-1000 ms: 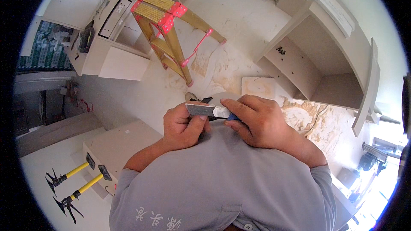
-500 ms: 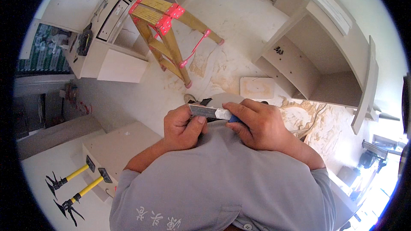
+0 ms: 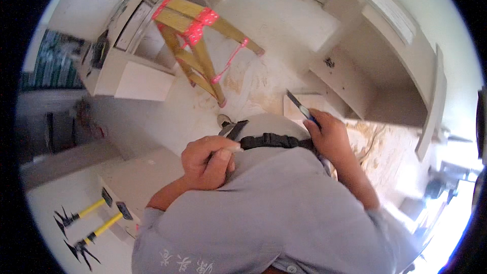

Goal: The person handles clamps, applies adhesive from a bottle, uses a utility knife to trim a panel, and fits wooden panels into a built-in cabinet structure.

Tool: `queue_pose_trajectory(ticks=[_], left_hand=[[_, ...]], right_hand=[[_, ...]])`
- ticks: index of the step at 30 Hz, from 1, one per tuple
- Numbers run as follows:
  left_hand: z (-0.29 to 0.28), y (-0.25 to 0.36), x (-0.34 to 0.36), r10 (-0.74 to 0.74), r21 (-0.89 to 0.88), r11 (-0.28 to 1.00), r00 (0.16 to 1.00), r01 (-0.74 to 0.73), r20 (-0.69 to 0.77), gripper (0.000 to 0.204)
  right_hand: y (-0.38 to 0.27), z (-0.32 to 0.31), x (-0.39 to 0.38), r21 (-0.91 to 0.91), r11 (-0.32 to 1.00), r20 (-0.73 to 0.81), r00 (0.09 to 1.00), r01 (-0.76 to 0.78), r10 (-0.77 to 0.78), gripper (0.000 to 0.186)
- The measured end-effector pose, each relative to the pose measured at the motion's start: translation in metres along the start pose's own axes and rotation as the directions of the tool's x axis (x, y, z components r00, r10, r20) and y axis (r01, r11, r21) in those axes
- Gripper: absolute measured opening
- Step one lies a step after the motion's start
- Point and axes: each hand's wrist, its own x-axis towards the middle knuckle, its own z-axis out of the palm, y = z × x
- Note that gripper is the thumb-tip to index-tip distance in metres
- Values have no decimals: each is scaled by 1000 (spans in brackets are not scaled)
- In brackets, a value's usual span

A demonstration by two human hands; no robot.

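My right hand point(image 3: 328, 134) grips a utility knife point(image 3: 306, 110) with a blue handle and a long metal blade pointing up to the left, at the right side of my waist. My left hand point(image 3: 208, 162) is closed left of centre, with thumb and forefinger together; something small and pale may be between their tips, too blurred to make out. It is near a black waist belt point(image 3: 276, 140) with a buckle, over my grey clothing. Just above it a dark strap or piece point(image 3: 236, 129) shows.
A yellow stepladder point(image 3: 187, 12) with red fittings stands ahead. An open cabinet carcass point(image 3: 385, 76) is at the right, drawer units point(image 3: 144, 81) at the upper left. Two yellow support tools point(image 3: 104, 226) are at the lower left. A board point(image 3: 295, 99) lies on the dusty floor point(image 3: 274, 15).
My hands have moved apart: the right one went right and up with the knife, now tilted upward; the left went left and down, off the blade. The belt buckle has come into view.
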Motion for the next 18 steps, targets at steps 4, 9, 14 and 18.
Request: queue_pose_trajectory(ticks=[4, 9, 14, 18], left_hand=[[11, -9, -3, -302, -71, 953, 949, 296, -91, 13], [11, -13, 2, -329, -97, 942, 942, 322, -62, 13], [16, -10, 7, -376, -86, 925, 925, 371, -52, 13], [16, -11, 10, -344, -14, 939, 938, 344, -34, 12]], right_hand=[[0, -11, -5, 237, 945, -170, 967, 225, -188, 31], [-34, -31, -5, 209, 836, -78, 861, 507, -503, 37], [-58, -29, -4, 247, 765, 10, 788, 594, -615, 40], [-59, -25, 0, 192, 770, 15, 783, 608, -622, 42]])
